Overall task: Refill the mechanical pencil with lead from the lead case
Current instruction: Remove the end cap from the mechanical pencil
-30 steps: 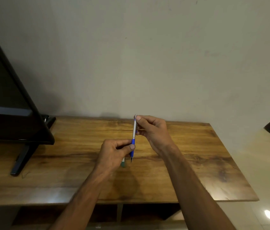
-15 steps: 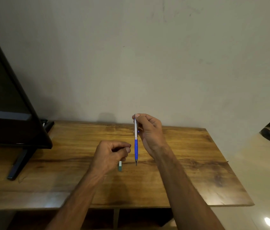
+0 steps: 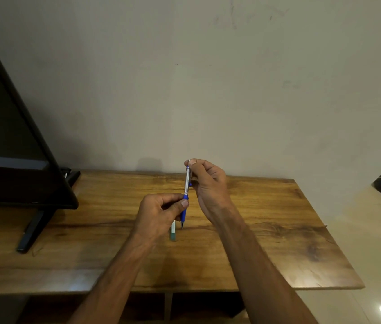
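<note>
Pencil (image 3: 186, 194) is standing upright, tip down, over the table (image 3: 266, 230) — right hand (image 3: 208, 183) pinching its top, left hand (image 3: 161, 213) closing on the blue grip — lead case (image 3: 173, 233) lying just below the left.

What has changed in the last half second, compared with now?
The left hand moved back to the mechanical pencil and pinched its blue grip, which it had let go. The right hand still holds the top, pencil upright; the lead case stays on the table.
</note>
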